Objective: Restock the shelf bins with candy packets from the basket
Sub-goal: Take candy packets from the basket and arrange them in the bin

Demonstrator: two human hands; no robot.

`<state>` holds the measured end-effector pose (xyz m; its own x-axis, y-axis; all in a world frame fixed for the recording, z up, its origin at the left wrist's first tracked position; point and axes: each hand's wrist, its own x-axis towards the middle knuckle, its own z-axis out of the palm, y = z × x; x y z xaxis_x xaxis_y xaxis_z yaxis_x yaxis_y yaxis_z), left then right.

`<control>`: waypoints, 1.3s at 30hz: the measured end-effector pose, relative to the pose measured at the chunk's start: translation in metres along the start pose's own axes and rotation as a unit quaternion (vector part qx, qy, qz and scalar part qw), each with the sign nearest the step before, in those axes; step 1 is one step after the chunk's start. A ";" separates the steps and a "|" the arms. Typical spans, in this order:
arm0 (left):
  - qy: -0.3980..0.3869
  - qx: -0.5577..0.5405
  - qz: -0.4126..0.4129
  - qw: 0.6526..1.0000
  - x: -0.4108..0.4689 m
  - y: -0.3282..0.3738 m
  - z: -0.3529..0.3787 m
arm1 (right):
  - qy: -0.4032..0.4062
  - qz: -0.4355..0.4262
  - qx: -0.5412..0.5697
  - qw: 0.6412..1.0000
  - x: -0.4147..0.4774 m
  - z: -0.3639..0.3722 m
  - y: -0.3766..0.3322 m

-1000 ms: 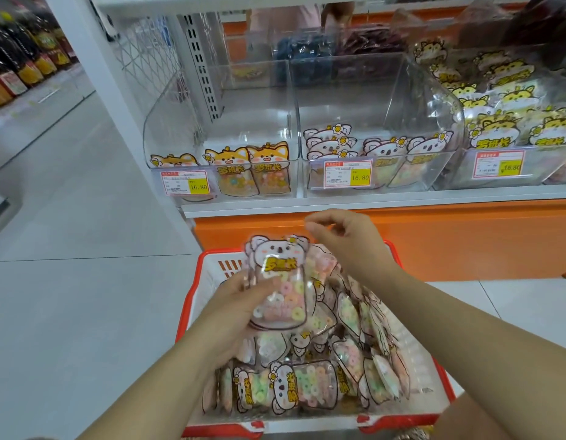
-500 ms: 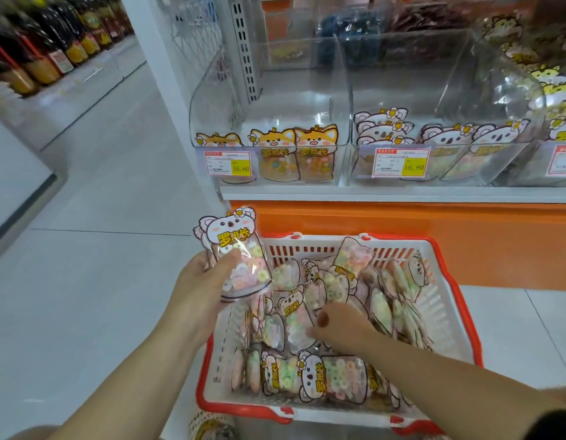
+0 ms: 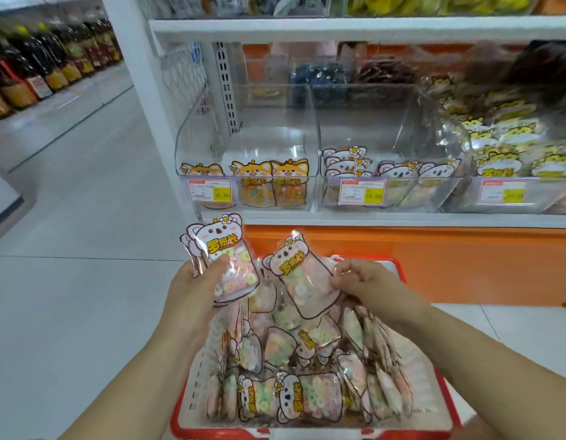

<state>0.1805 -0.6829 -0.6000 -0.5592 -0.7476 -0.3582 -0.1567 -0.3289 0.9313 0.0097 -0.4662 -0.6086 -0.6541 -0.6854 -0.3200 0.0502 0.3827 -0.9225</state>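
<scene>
The left hand (image 3: 192, 290) grips a small stack of koala candy packets (image 3: 224, 258) upright, with the thumb across the front one. How many are in the stack I cannot tell. The right hand (image 3: 361, 281) pinches the lower right edge of a single koala packet (image 3: 299, 281) between thumb and fingertips. This packet is tilted, its head toward the upper left. It is just beside the stack but does not touch it. Both hands are above the far end of the basket (image 3: 177, 423).

The basket has a red rim and white slatted walls, and it stands on the floor in front of the shelf (image 3: 370, 219). It is filled with loose koala packets (image 3: 307, 398) of the same kind. Some lie flat at the near side and many stand on edge along the right side.

On the shelf there are three clear bins side by side. The left bin (image 3: 250, 147) holds three orange fox-face packets (image 3: 272, 185), upright against its front wall. The middle bin (image 3: 386, 131) holds koala packets (image 3: 399, 176) along its front, with several stacked at its left side. The right bin (image 3: 459, 198) is heaped with yellow tiger-face packets (image 3: 513, 154). Each bin has a price label (image 3: 210, 190) on the front. Behind them, more bins contain dark goods, too blurred to name.
</scene>
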 end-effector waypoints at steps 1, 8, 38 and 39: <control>-0.001 -0.011 0.002 1.000 -0.001 0.002 0.003 | 0.007 -0.015 0.044 0.999 -0.009 -0.003 -0.009; -0.111 -0.085 -0.069 0.988 -0.036 -0.001 0.048 | 0.008 -0.041 0.193 0.980 -0.038 0.009 -0.032; -0.290 0.374 0.274 0.837 -0.063 0.075 0.086 | -0.007 -0.236 -0.370 0.899 -0.063 -0.055 -0.132; -0.295 0.392 0.301 0.818 -0.062 0.084 0.093 | -0.014 -0.245 -0.377 0.893 -0.062 -0.060 -0.139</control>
<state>0.1265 -0.6103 -0.4930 -0.9864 -0.1527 0.0611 -0.0516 0.6399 0.7667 -0.0018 -0.4395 -0.4470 -0.4384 -0.8963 0.0661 -0.7660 0.3342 -0.5491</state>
